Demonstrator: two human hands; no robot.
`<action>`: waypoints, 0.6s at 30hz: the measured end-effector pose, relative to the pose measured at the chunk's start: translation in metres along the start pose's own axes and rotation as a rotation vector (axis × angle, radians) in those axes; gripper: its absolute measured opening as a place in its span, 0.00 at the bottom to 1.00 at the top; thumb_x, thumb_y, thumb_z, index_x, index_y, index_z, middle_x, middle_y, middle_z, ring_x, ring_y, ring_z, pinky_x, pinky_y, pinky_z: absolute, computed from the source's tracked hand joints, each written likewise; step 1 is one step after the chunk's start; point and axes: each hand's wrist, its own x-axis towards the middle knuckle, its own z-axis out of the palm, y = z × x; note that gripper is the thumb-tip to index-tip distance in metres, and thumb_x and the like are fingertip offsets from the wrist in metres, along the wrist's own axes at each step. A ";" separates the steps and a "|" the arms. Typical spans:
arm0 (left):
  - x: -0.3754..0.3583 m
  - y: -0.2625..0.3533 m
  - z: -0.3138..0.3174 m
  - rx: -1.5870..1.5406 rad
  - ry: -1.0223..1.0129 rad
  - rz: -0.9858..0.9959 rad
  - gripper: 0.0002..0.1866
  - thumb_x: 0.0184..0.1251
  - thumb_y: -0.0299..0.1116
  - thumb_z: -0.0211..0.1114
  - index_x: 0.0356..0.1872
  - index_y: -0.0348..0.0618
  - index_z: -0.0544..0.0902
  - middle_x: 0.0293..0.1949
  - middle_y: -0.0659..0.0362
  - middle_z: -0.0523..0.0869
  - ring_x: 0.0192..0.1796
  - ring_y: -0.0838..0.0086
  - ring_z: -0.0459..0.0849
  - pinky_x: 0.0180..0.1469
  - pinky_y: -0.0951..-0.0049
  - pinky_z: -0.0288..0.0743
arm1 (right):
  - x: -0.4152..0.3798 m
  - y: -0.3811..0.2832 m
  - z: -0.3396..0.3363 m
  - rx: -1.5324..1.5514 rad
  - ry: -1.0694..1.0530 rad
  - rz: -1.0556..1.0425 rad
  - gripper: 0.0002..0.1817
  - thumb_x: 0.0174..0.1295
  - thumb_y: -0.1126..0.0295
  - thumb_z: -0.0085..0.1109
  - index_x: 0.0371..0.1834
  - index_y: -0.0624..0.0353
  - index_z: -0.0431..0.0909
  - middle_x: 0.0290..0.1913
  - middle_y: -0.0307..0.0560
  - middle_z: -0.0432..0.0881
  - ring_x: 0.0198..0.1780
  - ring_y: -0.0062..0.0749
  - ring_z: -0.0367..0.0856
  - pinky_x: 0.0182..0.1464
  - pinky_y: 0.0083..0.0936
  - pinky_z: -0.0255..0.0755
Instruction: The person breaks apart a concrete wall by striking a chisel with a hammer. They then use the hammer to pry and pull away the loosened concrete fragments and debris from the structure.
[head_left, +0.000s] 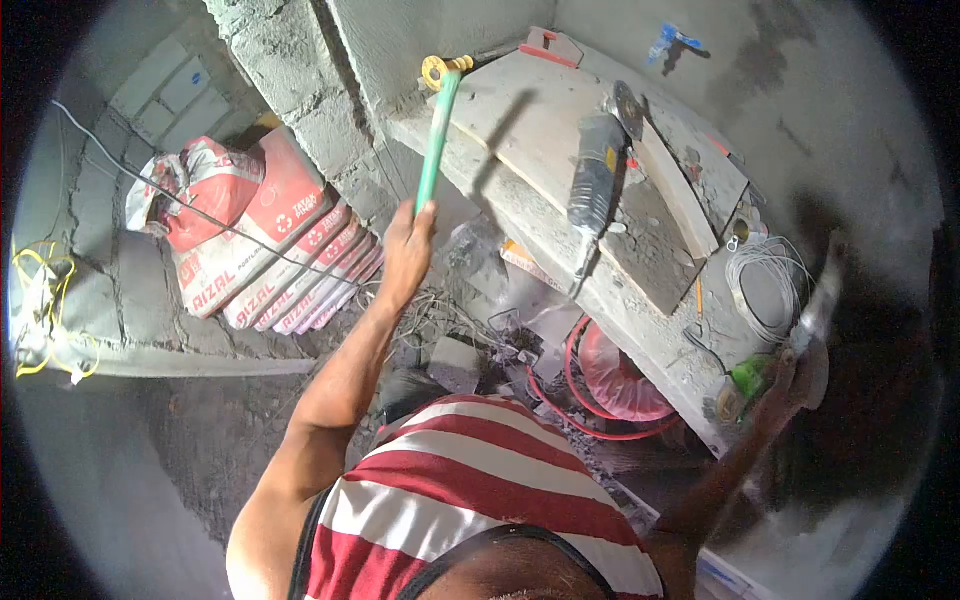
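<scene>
My left hand (408, 246) is wrapped round the green handle of a mallet (435, 140), held upright in front of the ledge corner. Its yellow spool-shaped head is at the top, over the end of the boards. My right hand (803, 352) is in shadow at the right end of the ledge, smeared and dim, and I cannot tell what its fingers hold. Beside it lie a coil of pale wire (768, 288) and a green object (748, 374). A grey angle grinder (597, 172) rests on the boards between my hands.
Red-and-white cement bags (255, 240) are stacked at the left, with a black cable across them. Dusty boards (530, 115) and a trowel-like tool with a red handle (548, 48) lie on the concrete ledge (610, 325). Below it are a red hose (575, 375) and rubble. A yellow cord (45, 265) hangs far left.
</scene>
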 end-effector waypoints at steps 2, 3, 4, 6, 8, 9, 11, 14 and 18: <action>-0.010 -0.041 -0.016 0.075 0.011 -0.035 0.18 0.73 0.44 0.57 0.42 0.35 0.74 0.27 0.52 0.75 0.33 0.68 0.73 0.38 0.65 0.70 | -0.016 0.006 0.019 -0.281 0.160 -0.172 0.24 0.72 0.56 0.47 0.67 0.54 0.70 0.61 0.61 0.74 0.58 0.45 0.75 0.66 0.42 0.65; 0.003 -0.095 -0.031 0.031 0.027 -0.043 0.18 0.73 0.44 0.56 0.41 0.35 0.74 0.27 0.52 0.75 0.33 0.68 0.73 0.38 0.65 0.70 | -0.020 -0.052 0.047 -0.010 0.064 -0.156 0.28 0.68 0.49 0.52 0.62 0.58 0.70 0.51 0.50 0.75 0.44 0.35 0.72 0.49 0.33 0.66; 0.012 -0.125 -0.049 -0.050 -0.009 -0.164 0.18 0.74 0.44 0.55 0.38 0.35 0.74 0.27 0.52 0.75 0.31 0.68 0.74 0.36 0.66 0.69 | -0.036 -0.081 0.087 0.325 -0.040 -0.094 0.33 0.64 0.42 0.56 0.58 0.62 0.71 0.42 0.40 0.76 0.30 0.25 0.70 0.32 0.23 0.66; 0.039 -0.172 -0.090 0.027 0.004 -0.104 0.18 0.75 0.44 0.54 0.37 0.35 0.74 0.26 0.54 0.75 0.30 0.69 0.73 0.34 0.66 0.69 | -0.063 -0.097 0.162 0.865 -0.157 0.047 0.30 0.64 0.43 0.56 0.53 0.60 0.71 0.40 0.40 0.75 0.31 0.25 0.70 0.33 0.25 0.67; 0.055 -0.168 -0.111 0.048 -0.057 -0.141 0.20 0.78 0.44 0.51 0.35 0.34 0.74 0.22 0.56 0.74 0.26 0.69 0.72 0.31 0.67 0.68 | -0.074 -0.204 0.215 0.190 -0.252 -0.060 0.26 0.65 0.45 0.55 0.47 0.59 0.72 0.33 0.39 0.75 0.29 0.25 0.72 0.31 0.25 0.68; 0.063 -0.165 -0.118 0.040 -0.064 -0.149 0.20 0.78 0.44 0.51 0.35 0.34 0.74 0.22 0.56 0.74 0.26 0.69 0.72 0.31 0.67 0.68 | -0.080 -0.243 0.236 -0.477 -0.325 -0.161 0.23 0.65 0.47 0.54 0.42 0.59 0.73 0.27 0.37 0.74 0.27 0.25 0.74 0.29 0.25 0.68; 0.082 -0.165 -0.125 0.091 -0.047 -0.056 0.20 0.78 0.45 0.51 0.36 0.34 0.75 0.21 0.56 0.73 0.25 0.69 0.72 0.31 0.67 0.68 | -0.098 -0.227 0.300 0.478 -0.415 0.013 0.23 0.70 0.48 0.48 0.38 0.60 0.75 0.23 0.37 0.75 0.22 0.21 0.74 0.21 0.20 0.68; 0.097 -0.174 -0.123 0.062 -0.018 -0.122 0.21 0.77 0.45 0.51 0.35 0.34 0.76 0.22 0.51 0.75 0.26 0.64 0.75 0.33 0.63 0.69 | -0.110 -0.297 0.338 0.824 -0.669 0.182 0.27 0.71 0.45 0.48 0.38 0.64 0.74 0.22 0.37 0.72 0.18 0.19 0.68 0.20 0.19 0.64; 0.109 -0.205 -0.111 0.199 0.033 -0.136 0.22 0.75 0.48 0.51 0.36 0.35 0.76 0.28 0.41 0.79 0.33 0.47 0.79 0.38 0.54 0.70 | -0.101 -0.305 0.377 0.892 -0.845 0.164 0.26 0.70 0.46 0.52 0.38 0.65 0.73 0.23 0.37 0.71 0.18 0.18 0.67 0.20 0.19 0.62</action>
